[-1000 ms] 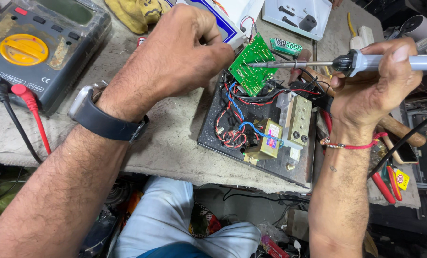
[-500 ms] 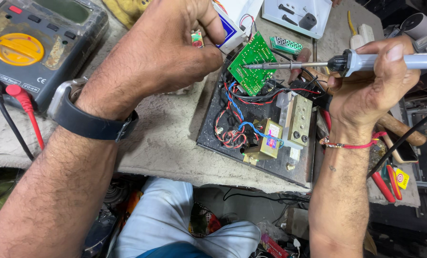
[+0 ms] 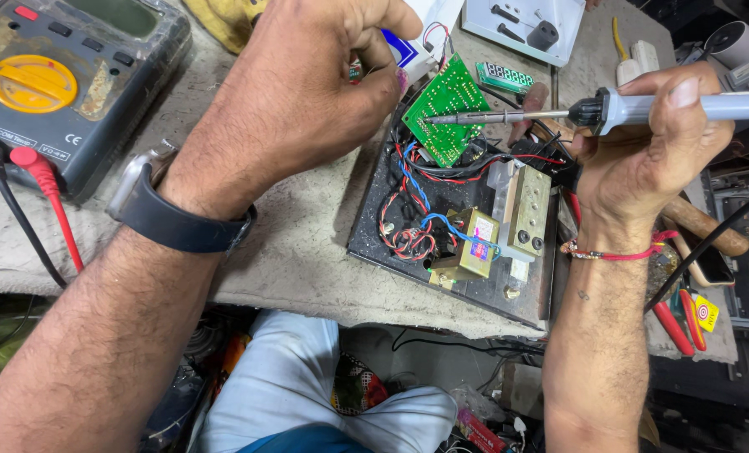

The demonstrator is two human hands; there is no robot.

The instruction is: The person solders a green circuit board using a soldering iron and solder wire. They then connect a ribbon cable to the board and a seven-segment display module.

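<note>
My right hand (image 3: 643,159) grips a grey-handled soldering iron (image 3: 693,106) held level, and its metal tip rests on a small green circuit board (image 3: 450,96). The board stands tilted over a black base plate (image 3: 374,239) that carries red, blue and black wires, a yellowish transformer (image 3: 471,247) and a beige block (image 3: 530,210). My left hand (image 3: 299,101), a black watch (image 3: 173,222) on its wrist, hovers just left of the board. Its fingers pinch a small red-and-green part (image 3: 355,70), mostly hidden by the fingers.
A grey multimeter (image 3: 64,84) with a yellow dial lies at the far left, its red lead (image 3: 52,197) and black lead trailing over the table edge. A white tray (image 3: 517,25) and a green display module (image 3: 504,77) sit behind the board. Red-handled pliers (image 3: 672,323) lie at the right.
My left hand has lifted and turned, closing its fingers on the small part and drawing nearer the board's left edge. The right hand and soldering iron have barely moved.
</note>
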